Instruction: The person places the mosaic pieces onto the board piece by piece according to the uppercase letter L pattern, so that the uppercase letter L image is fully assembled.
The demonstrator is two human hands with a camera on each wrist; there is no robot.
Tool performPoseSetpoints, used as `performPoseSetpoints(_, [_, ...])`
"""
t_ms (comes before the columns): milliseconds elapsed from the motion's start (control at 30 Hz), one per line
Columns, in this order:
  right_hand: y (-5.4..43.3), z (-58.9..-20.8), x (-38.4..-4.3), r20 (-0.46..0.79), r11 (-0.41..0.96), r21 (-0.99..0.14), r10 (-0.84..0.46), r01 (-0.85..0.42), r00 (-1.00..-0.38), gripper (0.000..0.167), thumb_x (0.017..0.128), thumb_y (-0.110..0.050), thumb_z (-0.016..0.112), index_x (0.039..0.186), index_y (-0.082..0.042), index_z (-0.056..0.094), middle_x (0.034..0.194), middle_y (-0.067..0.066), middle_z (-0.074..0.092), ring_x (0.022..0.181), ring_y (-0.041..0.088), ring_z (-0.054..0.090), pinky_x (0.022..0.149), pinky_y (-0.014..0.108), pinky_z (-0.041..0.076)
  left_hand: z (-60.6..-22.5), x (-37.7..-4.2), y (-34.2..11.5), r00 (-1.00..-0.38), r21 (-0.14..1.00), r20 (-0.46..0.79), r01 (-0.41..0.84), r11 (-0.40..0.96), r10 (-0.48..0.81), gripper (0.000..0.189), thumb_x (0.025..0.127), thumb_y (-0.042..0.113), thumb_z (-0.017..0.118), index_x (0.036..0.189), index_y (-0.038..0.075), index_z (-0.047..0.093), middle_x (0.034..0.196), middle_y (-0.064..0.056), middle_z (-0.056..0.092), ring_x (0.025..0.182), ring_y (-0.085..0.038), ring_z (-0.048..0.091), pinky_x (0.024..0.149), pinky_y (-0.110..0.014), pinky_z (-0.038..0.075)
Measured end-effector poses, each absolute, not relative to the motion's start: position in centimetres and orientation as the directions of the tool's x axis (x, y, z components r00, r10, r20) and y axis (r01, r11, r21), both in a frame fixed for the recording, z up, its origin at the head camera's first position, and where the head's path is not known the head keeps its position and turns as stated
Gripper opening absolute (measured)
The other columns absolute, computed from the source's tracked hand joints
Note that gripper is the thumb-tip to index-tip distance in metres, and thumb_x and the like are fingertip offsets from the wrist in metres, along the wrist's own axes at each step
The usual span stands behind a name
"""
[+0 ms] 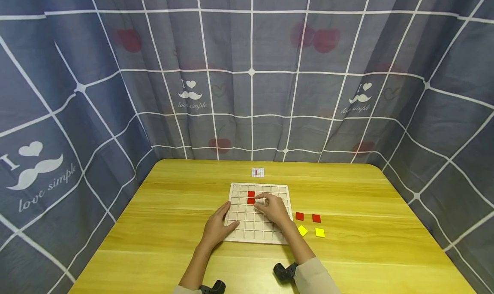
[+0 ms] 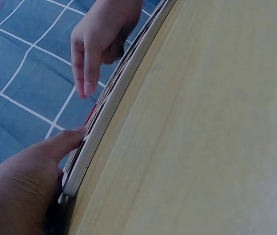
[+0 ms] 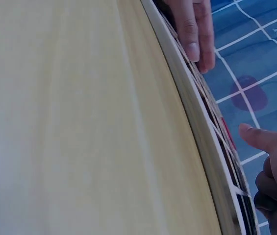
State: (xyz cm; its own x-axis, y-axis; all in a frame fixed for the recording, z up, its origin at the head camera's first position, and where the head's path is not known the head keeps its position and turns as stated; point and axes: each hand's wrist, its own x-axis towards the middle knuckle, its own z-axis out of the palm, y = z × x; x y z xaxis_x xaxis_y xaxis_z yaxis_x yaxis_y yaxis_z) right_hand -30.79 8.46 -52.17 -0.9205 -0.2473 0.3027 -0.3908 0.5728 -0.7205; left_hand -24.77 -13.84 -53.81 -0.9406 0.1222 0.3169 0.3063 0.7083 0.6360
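Observation:
A pale wooden grid board (image 1: 256,236) lies on the table. Two red square tiles (image 1: 251,194) sit on it in adjoining cells, one above the other. My left hand (image 1: 217,228) rests at the board's left edge, its thumb on the top face near the lower left and its fingers along the side. In the left wrist view, that thumb (image 2: 64,142) lies over the rim. Just right of the red tiles, my right hand (image 1: 275,209) hovers over the board, thumb and index finger apart. Nothing shows between them.
Right of the board lie two loose red tiles (image 1: 316,218) and two yellow tiles (image 1: 320,232). Behind it is a small card (image 1: 257,172) printed with a grid and a red mark. A grey-blue checked curtain (image 1: 231,92) surrounds the wooden table (image 1: 185,191).

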Motion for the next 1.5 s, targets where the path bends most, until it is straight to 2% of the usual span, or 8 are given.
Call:
performPoseSetpoints(133, [9.9, -51.6, -30.1, 0.316, 0.551, -0.741, -0.217, -0.383, -0.924, 0.022, 0.079, -0.021, 0.074, 0.100, -0.014, 0.070, 0.048, -0.007, 0.033, 0.043, 0.005, 0.026, 0.039, 0.019, 0.024, -53.8, -24.7, -13.8, -0.940, 0.640, 0.317, 0.311, 0.703, 0.127, 0.073, 0.079, 0.038, 0.072, 0.136, 0.001, 0.044, 0.137, -0.015, 0.044, 0.124, -0.035, 0.042, 0.097, -0.050, 0.037])
performPoseSetpoints(400, [15.1, -50.7, -28.9, 0.364, 0.550, -0.756, -0.095, -0.354, -0.926, 0.023, 0.078, -0.015, 0.074, 0.100, -0.009, 0.071, 0.047, -0.005, 0.030, 0.041, 0.004, 0.021, 0.039, 0.019, 0.020, -53.7, -24.6, -13.7, -0.937, 0.641, 0.325, 0.321, 0.697, 0.132, 0.072, 0.079, 0.036, 0.072, 0.136, 0.001, 0.045, 0.138, -0.015, 0.044, 0.124, -0.035, 0.042, 0.097, -0.049, 0.037])
performPoseSetpoints(600, [18.9, -50.6, -28.1, 0.370, 0.541, -0.770, -0.054, -0.338, -0.928, 0.028, 0.079, -0.017, 0.074, 0.104, -0.006, 0.069, 0.047, -0.005, 0.028, 0.040, 0.004, 0.020, 0.037, 0.021, 0.023, -53.8, -24.5, -13.9, -0.938, 0.641, 0.320, 0.315, 0.700, 0.130, 0.072, 0.078, 0.035, 0.073, 0.135, 0.001, 0.045, 0.137, -0.016, 0.044, 0.124, -0.035, 0.042, 0.098, -0.049, 0.037])
performPoseSetpoints(733, [20.9, -51.2, -27.5, 0.331, 0.534, -0.792, -0.030, -0.296, -0.943, 0.031, 0.079, -0.020, 0.074, 0.106, -0.007, 0.069, 0.048, -0.004, 0.029, 0.040, 0.004, 0.021, 0.036, 0.022, 0.024, -53.9, -24.5, -13.9, -0.939, 0.646, 0.318, 0.314, 0.696, 0.128, 0.072, 0.078, 0.036, 0.073, 0.136, 0.001, 0.045, 0.137, -0.015, 0.044, 0.124, -0.035, 0.042, 0.098, -0.049, 0.037])
performPoseSetpoints(1100, [22.9, -52.6, -26.8, 0.176, 0.609, -0.764, -0.119, -0.212, -0.977, 0.036, 0.075, -0.034, 0.075, 0.106, -0.016, 0.070, 0.050, -0.002, 0.036, 0.042, 0.008, 0.026, 0.038, 0.020, 0.024, -54.1, -24.7, -14.0, -0.937, 0.644, 0.327, 0.315, 0.698, 0.121, 0.073, 0.079, 0.037, 0.072, 0.136, 0.002, 0.044, 0.138, -0.015, 0.044, 0.124, -0.035, 0.042, 0.097, -0.050, 0.038])
performPoseSetpoints(1300, [22.9, -52.9, -26.8, 0.150, 0.680, -0.702, -0.151, -0.213, -0.977, 0.034, 0.073, -0.032, 0.078, 0.104, -0.017, 0.072, 0.052, -0.003, 0.038, 0.046, 0.008, 0.028, 0.043, 0.021, 0.022, -53.9, -24.6, -13.9, -0.938, 0.648, 0.323, 0.314, 0.694, 0.122, 0.073, 0.079, 0.038, 0.072, 0.136, 0.002, 0.044, 0.138, -0.015, 0.044, 0.124, -0.035, 0.041, 0.098, -0.049, 0.037])
performPoseSetpoints(1500, [23.0, -53.0, -26.8, 0.159, 0.688, -0.689, -0.160, -0.225, -0.974, 0.029, 0.075, -0.028, 0.077, 0.101, -0.015, 0.072, 0.053, -0.003, 0.038, 0.047, 0.007, 0.028, 0.044, 0.021, 0.023, -53.7, -24.6, -13.9, -0.944, 0.658, 0.310, 0.301, 0.690, 0.116, 0.073, 0.079, 0.036, 0.072, 0.137, 0.003, 0.043, 0.138, -0.014, 0.043, 0.125, -0.035, 0.041, 0.098, -0.050, 0.037])
